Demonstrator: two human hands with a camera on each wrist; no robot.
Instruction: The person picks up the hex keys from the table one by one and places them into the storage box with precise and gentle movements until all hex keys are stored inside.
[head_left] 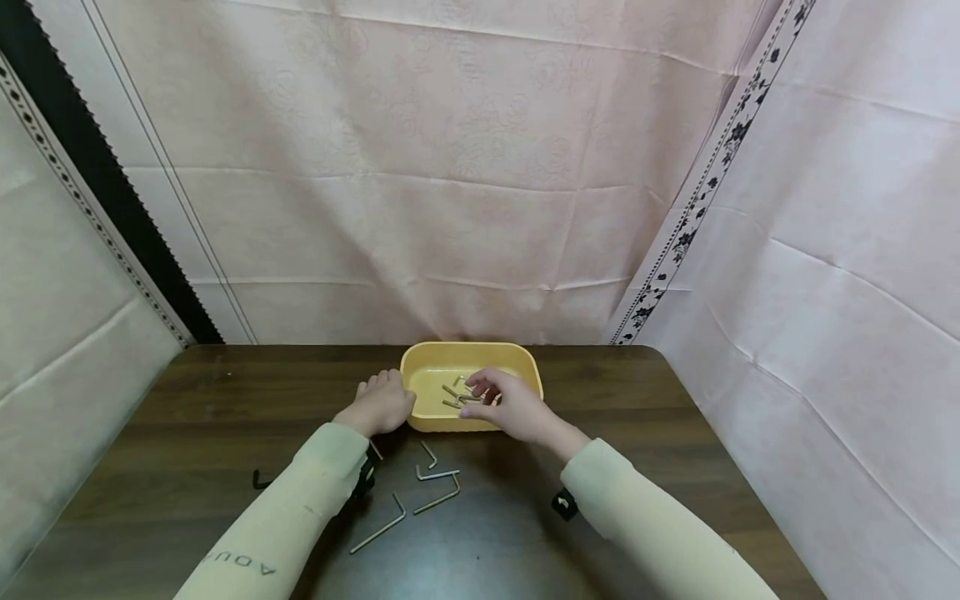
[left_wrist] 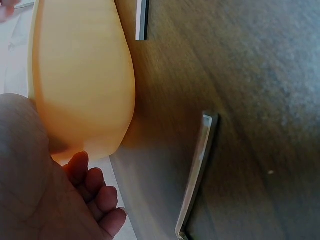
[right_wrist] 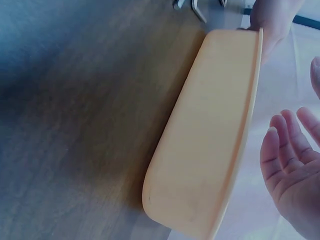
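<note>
A yellow plastic tray [head_left: 471,353] sits at the back of the table, holding several small hex keys [head_left: 452,392]. My left hand [head_left: 380,403] grips the tray's left end at the rim; in the left wrist view its fingers [left_wrist: 106,198] curl beside the tray wall [left_wrist: 85,75]. Over the right part of the tray is my right hand [head_left: 513,406], its fingers loosely bent and apart from the thumb. Nothing shows between those fingers [right_wrist: 271,152] in the right wrist view, where the hand is above the rim.
Several L-shaped hex keys lie on the table in front of the tray, among them a long one [head_left: 378,533] and one nearer the middle [head_left: 438,502]. A black bent piece [head_left: 260,481] lies beside the left forearm. Pale cloth [head_left: 450,208] hangs behind the table.
</note>
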